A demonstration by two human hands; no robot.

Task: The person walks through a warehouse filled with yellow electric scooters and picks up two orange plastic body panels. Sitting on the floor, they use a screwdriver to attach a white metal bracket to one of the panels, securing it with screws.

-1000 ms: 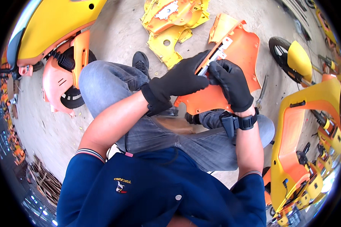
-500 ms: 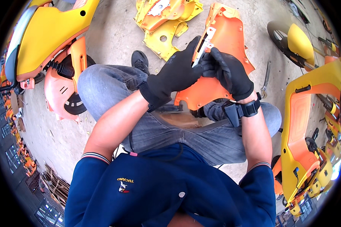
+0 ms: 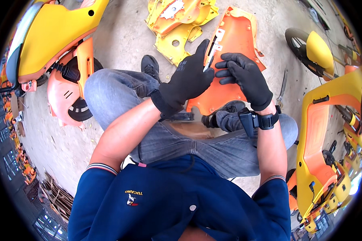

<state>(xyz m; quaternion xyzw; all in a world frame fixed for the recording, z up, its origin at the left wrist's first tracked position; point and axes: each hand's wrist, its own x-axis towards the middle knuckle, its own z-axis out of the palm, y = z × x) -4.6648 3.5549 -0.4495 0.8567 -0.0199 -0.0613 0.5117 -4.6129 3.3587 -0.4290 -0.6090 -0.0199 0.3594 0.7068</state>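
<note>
We sat with our legs folded on the floor, the orange panel ahead of us at one o'clock, its hollow side facing up. Our left hand was grasping the panel by its nine o'clock edge, with a white strip running along that edge; we could not tell whether the thumb touched the strip. Our right hand was released, its fingers loosely bent over the panel, with a black device strapped at the wrist. At twelve o'clock lay yellow parts; just past two o'clock, a wrench. Farther out, we had a yellow fender at two, a yellow frame at three, sticks at eight and a scooter at ten.
</note>
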